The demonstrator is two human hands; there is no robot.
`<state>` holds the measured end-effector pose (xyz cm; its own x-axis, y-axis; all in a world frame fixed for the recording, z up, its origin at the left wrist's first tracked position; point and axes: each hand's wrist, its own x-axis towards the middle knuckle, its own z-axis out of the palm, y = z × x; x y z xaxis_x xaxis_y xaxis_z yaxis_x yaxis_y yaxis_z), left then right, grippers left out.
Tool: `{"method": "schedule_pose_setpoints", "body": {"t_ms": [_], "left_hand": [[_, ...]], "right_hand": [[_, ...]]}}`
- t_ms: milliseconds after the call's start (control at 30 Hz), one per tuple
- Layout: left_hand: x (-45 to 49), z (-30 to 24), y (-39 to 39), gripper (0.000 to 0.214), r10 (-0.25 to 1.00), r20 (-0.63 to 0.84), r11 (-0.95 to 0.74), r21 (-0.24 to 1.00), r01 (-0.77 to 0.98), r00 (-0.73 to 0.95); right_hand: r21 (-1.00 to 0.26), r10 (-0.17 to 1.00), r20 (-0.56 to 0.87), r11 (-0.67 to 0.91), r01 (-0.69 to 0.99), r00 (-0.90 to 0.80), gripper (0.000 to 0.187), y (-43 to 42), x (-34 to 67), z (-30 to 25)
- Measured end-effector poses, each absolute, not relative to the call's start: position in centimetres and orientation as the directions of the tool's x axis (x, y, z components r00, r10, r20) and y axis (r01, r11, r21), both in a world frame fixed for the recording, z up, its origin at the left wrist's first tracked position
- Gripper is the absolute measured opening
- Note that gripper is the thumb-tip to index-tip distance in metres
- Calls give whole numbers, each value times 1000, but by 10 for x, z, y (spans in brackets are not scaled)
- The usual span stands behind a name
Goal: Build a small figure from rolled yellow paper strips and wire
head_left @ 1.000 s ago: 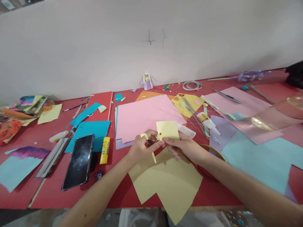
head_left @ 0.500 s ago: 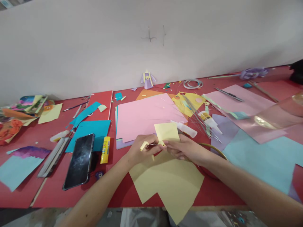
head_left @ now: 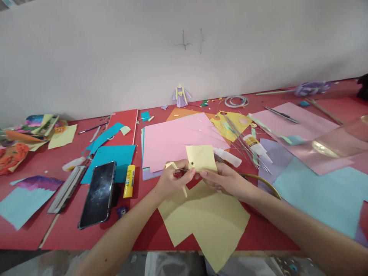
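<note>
My left hand (head_left: 171, 179) is closed in a pinch on a thin wire with a small rolled strip of pale yellow paper (head_left: 171, 165) on it. My right hand (head_left: 224, 179) is closed on a small pale yellow paper square (head_left: 200, 158) that stands up above my fingers. The two hands meet at the square's lower left corner, where there is a small dark spot. Under both hands a large cut sheet of pale yellow paper (head_left: 204, 221) lies on the red table (head_left: 69, 230).
A pink paper stack (head_left: 175, 138) lies behind my hands. Left of them are a black phone (head_left: 98, 194), a yellow glue stick (head_left: 129, 181) and teal paper (head_left: 108, 155). Right: a glue bottle (head_left: 255, 145), thin wires (head_left: 244, 145), light blue paper (head_left: 322, 191). A paper doll (head_left: 180, 96) stands by the wall.
Both hands stay together at the yellow square. My left hand turned the rolled strip down and back up. The view drifted slightly.
</note>
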<state>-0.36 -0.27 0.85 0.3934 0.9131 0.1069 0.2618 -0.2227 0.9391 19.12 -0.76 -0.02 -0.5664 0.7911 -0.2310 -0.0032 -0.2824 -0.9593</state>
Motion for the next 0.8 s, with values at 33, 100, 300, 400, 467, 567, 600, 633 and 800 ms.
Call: {"method": "schedule_pose_setpoints", "body": {"t_ms": [33, 100, 300, 400, 467, 567, 600, 633, 800], "left_hand": [[-4, 8, -3, 31, 915, 102, -210, 947, 245, 390], [-3, 7, -3, 32, 920, 102, -195, 957, 215, 379], [-2, 7, -1, 33, 922, 116, -187, 969, 162, 368], [-2, 7, -1, 33, 922, 119, -184, 972, 146, 369], [-2, 7, -1, 32, 920, 118, -184, 972, 145, 373], [-3, 6, 0, 32, 920, 115, -187, 969, 161, 375], [-3, 5, 0, 33, 919, 115, -190, 967, 168, 376], [-4, 5, 0, 33, 918, 116, -194, 965, 175, 378], [-4, 5, 1, 34, 916, 122, -204, 962, 182, 383]], "right_hand": [[-971, 800, -215, -234, 39, -560, 46, -8, 191, 0], [-981, 820, -191, -152, 117, -540, 43, -9, 191, 2], [-988, 861, -146, -100, 120, -488, 48, -8, 188, -1], [-989, 864, -140, -103, 102, -484, 49, -9, 188, -4], [-989, 865, -141, -105, 101, -481, 50, -10, 188, -5], [-988, 869, -148, -106, 114, -473, 51, -11, 189, -6], [-987, 868, -151, -107, 118, -473, 51, -11, 189, -6], [-987, 869, -153, -108, 121, -470, 52, -11, 188, -6], [-985, 879, -164, -119, 127, -448, 57, -10, 188, -4]]}}
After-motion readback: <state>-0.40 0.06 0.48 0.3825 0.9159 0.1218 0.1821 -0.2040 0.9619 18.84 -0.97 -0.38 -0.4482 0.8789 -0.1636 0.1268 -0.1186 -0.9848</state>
